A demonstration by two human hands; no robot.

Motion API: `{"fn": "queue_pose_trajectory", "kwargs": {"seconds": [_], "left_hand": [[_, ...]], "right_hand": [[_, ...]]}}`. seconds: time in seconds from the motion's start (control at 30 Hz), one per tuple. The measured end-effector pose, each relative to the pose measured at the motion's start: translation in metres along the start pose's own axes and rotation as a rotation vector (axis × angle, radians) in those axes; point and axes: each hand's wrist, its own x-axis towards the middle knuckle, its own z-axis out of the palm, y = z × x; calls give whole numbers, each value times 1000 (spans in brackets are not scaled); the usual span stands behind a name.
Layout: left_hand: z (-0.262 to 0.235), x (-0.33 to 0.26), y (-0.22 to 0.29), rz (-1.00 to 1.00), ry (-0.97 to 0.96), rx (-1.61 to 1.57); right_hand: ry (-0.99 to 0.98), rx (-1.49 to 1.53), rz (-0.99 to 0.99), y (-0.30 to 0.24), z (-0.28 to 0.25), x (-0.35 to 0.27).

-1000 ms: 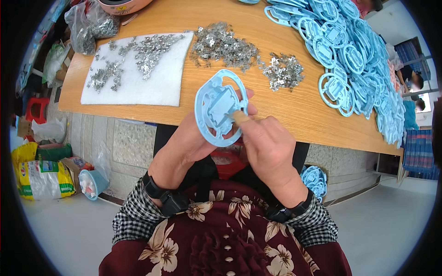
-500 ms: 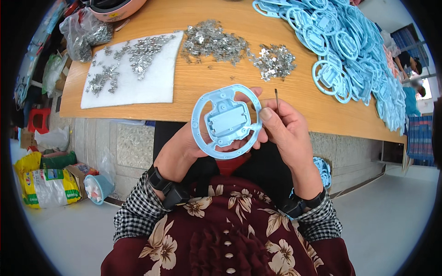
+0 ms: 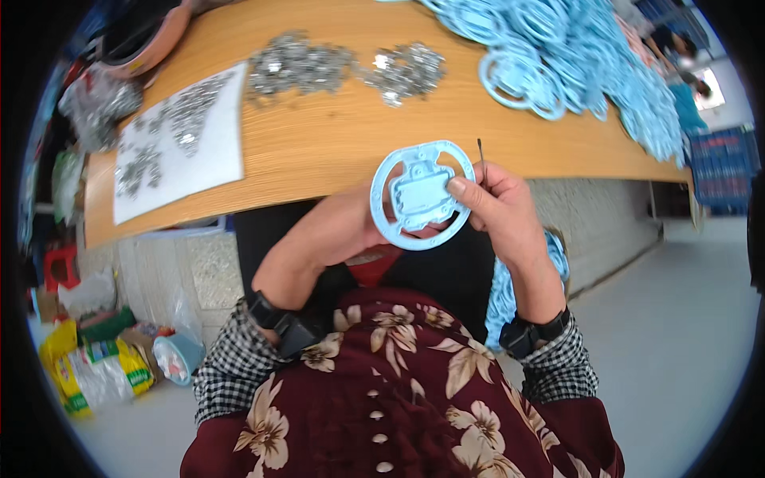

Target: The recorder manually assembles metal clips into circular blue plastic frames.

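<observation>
A light blue plastic toy steering wheel [image 3: 421, 196] is held up over my lap, close to the table's front edge. It has a round rim and a recessed rectangular middle. From behind and below, my left hand [image 3: 363, 217] grips it, and most of those fingers are hidden by the wheel. My right hand [image 3: 500, 205] is closed, its thumb pressing on the right side of the recessed middle. A thin dark metal tool [image 3: 481, 156] stands up out of the right fist; its lower part is hidden, so its kind is unclear.
On the wooden table [image 3: 335, 147] lie a white foam sheet [image 3: 215, 155] with small metal pieces, two metal-piece heaps [image 3: 299, 65], and a pile of blue wheels [image 3: 550, 48]. A box of blue parts [image 3: 502, 299] sits beside my right forearm. A bin [image 3: 177, 357] stands on the floor.
My view has turned, so the table things appear farther left and higher. The wheel is tilted differently, and my right thumb has moved from its rim onto its middle part.
</observation>
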Motion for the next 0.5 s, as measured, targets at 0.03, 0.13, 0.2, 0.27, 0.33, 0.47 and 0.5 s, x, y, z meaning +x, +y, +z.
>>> {"fn": "queue_pose_trajectory", "kwargs": {"seconds": [0.03, 0.13, 0.2, 0.27, 0.33, 0.47, 0.5], "left_hand": [[14, 1, 6, -99, 86, -56], [-1, -9, 2, -124, 45, 108], [4, 2, -5, -102, 46, 182], [13, 8, -7, -132, 25, 202], [18, 12, -12, -175, 25, 234], [29, 19, -15, -182, 20, 322], [28, 19, -15, -182, 25, 343]], "right_hand": [[78, -43, 7, 6, -17, -5], [261, -152, 89, 31, -73, -23], [381, -197, 148, 49, -118, -47], [459, -164, 193, 75, -156, -79], [539, -192, 261, 82, -165, -101], [591, -133, 248, 124, -188, -131], [596, -162, 271, 132, -192, -135]]}}
